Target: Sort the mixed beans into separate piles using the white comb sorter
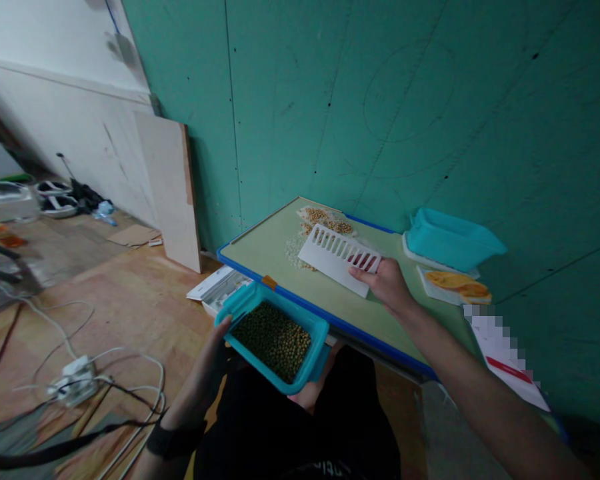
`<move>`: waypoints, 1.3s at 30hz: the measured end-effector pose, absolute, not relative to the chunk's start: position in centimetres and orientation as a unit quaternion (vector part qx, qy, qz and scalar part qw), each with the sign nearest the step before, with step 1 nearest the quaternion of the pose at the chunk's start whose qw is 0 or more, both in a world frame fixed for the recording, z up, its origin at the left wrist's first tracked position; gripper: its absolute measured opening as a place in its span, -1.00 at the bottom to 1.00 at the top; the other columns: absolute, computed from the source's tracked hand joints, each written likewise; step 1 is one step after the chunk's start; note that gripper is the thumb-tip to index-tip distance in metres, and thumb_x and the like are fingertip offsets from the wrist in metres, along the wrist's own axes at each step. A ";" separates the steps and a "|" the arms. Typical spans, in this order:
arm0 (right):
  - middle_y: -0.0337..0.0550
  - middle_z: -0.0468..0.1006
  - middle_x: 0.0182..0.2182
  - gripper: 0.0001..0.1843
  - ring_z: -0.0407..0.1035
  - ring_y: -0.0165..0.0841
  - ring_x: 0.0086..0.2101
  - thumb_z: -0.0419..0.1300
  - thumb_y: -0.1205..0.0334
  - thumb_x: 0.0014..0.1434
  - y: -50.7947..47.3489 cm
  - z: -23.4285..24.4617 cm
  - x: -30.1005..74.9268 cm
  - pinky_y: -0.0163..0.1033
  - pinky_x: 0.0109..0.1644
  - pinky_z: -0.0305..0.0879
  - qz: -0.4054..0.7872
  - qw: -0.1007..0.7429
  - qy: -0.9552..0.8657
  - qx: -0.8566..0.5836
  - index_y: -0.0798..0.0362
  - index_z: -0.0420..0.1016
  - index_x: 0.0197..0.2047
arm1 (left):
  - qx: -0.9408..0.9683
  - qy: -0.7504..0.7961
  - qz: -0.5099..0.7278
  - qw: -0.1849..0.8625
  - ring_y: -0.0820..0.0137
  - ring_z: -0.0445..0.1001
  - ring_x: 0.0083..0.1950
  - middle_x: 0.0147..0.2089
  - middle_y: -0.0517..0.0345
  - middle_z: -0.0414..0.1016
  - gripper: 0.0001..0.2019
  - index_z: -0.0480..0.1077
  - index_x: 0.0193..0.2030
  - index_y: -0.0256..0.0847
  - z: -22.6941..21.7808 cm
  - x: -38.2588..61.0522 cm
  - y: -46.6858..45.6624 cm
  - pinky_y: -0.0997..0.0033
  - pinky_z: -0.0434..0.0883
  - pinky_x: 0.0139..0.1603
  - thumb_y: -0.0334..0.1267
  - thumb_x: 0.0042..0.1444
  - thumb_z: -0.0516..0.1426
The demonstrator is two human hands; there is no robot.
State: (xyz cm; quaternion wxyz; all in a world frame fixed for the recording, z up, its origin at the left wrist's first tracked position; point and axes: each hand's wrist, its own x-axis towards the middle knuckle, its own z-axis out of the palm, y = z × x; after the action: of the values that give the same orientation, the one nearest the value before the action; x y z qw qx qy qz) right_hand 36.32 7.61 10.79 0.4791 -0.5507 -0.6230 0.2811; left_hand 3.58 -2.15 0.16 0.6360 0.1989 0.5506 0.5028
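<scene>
Closest to me, over my dark lap, my left hand [215,343] cups the teal tub [303,315]. The thumb is hooked at its near rim and the fingers are curled underneath, so I can't see how far they wrap. Green beans [275,340] fill the tub, which sits pressed against the blue lip of the table [270,247], just below the tabletop.

Beyond those fingers and to their right, my right hand [387,283] pinches one end of the white slotted scraper [333,257], thumb on top and fingers closed beneath. The scraper lies flat on the table, stretching away from the hand. Just past its far end is a loose pile of pale grains and tan beans [325,220].

I judge the grip fine for dragging, but the blade's long edge should stay flush to the surface or small grains will slip under and through the slots. The tub's rim needs to be snug under the lip and level, as it looks full enough to spill if tipped.

Well right of my right fingers lie an upturned teal tub [450,240] and a packet [457,283], clear of the sweep.
</scene>
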 end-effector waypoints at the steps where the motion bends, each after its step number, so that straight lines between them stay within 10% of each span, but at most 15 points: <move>1: -0.02 0.74 -0.27 -0.67 0.61 -0.01 -0.19 0.43 0.04 -0.10 7.6 10.7 36.3 0.05 -0.03 0.50 0.283 0.477 -0.625 -0.549 0.06 0.70 -0.28 | 0.200 0.550 0.503 0.636 -0.09 0.57 0.15 -0.02 -0.11 0.70 -0.27 0.48 0.22 -0.17 0.2 3.6 -2.1 0.05 0.58 -0.05 0.27 0.01 0.26; 39: -0.02 0.73 -0.29 -0.62 0.62 -0.09 -0.24 0.46 -0.03 -0.07 6.7 11.8 33.0 -0.04 -0.10 0.53 0.362 0.409 -0.679 -0.491 0.08 0.70 -0.27 | 0.216 0.529 0.500 0.650 -0.07 0.57 0.15 0.09 -0.12 0.66 -0.26 0.47 0.23 -0.19 0.3 3.4 -2.1 0.06 0.58 -0.07 0.28 0.04 0.26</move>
State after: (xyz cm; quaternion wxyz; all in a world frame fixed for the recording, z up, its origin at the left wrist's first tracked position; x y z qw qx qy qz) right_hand 33.01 6.73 11.78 0.4087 -0.4912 -0.6786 0.3620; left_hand 3.39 -2.06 0.32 0.6501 0.2163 0.5294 0.5003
